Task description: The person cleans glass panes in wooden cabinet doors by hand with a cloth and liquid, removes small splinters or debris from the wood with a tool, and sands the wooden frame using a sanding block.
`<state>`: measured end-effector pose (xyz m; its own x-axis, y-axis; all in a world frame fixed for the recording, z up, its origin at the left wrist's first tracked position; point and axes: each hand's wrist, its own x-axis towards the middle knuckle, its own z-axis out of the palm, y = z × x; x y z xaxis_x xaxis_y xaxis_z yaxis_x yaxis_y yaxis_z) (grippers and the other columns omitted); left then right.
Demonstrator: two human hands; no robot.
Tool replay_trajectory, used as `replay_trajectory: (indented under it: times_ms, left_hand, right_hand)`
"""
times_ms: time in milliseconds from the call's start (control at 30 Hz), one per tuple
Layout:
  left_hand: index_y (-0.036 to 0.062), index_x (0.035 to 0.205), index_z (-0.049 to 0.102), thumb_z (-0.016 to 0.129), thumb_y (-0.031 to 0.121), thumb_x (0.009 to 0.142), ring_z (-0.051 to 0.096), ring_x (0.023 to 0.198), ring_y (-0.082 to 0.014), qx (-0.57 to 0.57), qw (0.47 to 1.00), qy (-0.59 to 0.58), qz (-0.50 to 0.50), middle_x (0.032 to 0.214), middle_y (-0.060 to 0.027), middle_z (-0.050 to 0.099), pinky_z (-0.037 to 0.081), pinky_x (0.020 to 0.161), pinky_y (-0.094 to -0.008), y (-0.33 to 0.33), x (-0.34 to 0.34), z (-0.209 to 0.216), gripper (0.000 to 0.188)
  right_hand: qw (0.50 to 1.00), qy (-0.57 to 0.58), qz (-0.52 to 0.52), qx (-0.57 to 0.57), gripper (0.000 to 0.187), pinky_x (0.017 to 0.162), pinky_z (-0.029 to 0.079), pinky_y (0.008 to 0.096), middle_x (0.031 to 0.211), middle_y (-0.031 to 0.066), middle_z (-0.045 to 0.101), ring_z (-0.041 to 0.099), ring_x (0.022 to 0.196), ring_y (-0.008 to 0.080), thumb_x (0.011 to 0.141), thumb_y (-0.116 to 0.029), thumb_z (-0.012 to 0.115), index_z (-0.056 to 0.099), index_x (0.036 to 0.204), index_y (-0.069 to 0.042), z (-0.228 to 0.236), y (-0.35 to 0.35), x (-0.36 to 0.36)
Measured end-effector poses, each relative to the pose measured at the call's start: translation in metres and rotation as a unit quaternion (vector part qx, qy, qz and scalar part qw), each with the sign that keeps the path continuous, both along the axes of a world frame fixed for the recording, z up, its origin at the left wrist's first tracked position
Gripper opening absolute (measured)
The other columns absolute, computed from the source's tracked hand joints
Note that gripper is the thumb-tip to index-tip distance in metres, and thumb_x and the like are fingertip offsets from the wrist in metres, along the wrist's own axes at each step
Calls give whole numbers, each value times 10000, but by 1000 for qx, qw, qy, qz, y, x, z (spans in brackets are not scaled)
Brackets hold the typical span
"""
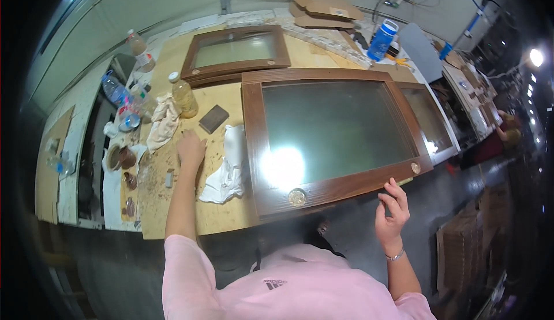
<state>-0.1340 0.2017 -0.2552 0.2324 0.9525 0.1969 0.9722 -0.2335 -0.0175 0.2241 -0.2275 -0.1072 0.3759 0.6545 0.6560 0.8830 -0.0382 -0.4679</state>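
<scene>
A large brown wood-framed glass cabinet door [337,188] lies on the workbench before me, with a round hinge hole at each end of its near rail. My right hand [392,211] is just off its near right corner, fingers loosely bent and apart, holding nothing visible. To the left of the door, my left hand [191,148] reaches down to the plywood board [228,219], fingers apart; nothing shows in it. Around it are a crumpled beige cloth [164,122], a bottle of yellowish liquid [184,96], a dark sanding block [214,119] and a white cloth [226,173].
A smaller framed glass door [283,46] lies on a stack behind; another glass panel [427,118] is at the right. Several bottles stand left, near a brown-stained cup [126,157]. A small grey block [169,178] lies nearby. A blue jug [382,40] stands at the back right.
</scene>
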Motion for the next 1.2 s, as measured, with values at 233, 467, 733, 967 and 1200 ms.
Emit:
replay_trajectory:
  times_ms: [233, 467, 733, 967, 1200]
  left_hand:
    - [26, 1163, 550, 789, 284, 768, 554, 1152, -393, -53, 990, -119, -63, 1237, -200, 572, 447, 981, -478, 77, 45, -36, 529]
    - [38, 1283, 569, 742, 296, 838, 621, 1086, -335, -45, 895, -439, -61, 1228, -195, 628, 470, 962, -391, 23, 47, 35, 543]
    - [41, 1267, 614, 752, 225, 607, 542, 1113, -342, -24, 862, -303, -405, 1197, -173, 565, 417, 990, -428, -253, 71, 223, 699]
    - [93, 1266, 638, 791, 136, 642, 546, 1039, -351, 76, 950, -260, -156, 1101, -149, 576, 436, 919, -443, -337, 166, 202, 645]
    - [180, 1298, 618, 810, 351, 664, 520, 1075, -298, 34, 870, -265, -414, 1155, -132, 541, 366, 858, -442, -425, 410, 186, 684]
  right_hand:
    - [998, -16, -49, -35, 174, 999, 506, 454, 1170, 157, 643, 590, 1237, 356, 724, 95, 613, 687, 857, 11, 9, 6, -26]
    - [997, -36, -47, -51, 130, 1011, 442, 475, 1008, 121, 662, 640, 1035, 314, 745, 14, 650, 661, 868, -27, 53, 8, 45]
    - [938, 60, -101, -325, 718, 944, 491, 457, 1122, 343, 637, 626, 1069, 446, 862, -542, 623, 605, 1093, 138, 49, 101, 237]
    - [930, 73, 31, -358, 789, 981, 477, 441, 1190, 377, 592, 613, 1126, 437, 932, -490, 596, 402, 1271, 196, 34, 126, 263]
    - [942, 80, 120, -304, 872, 831, 544, 455, 975, 373, 654, 666, 948, 463, 926, -457, 599, 300, 1273, 285, 21, 128, 259]
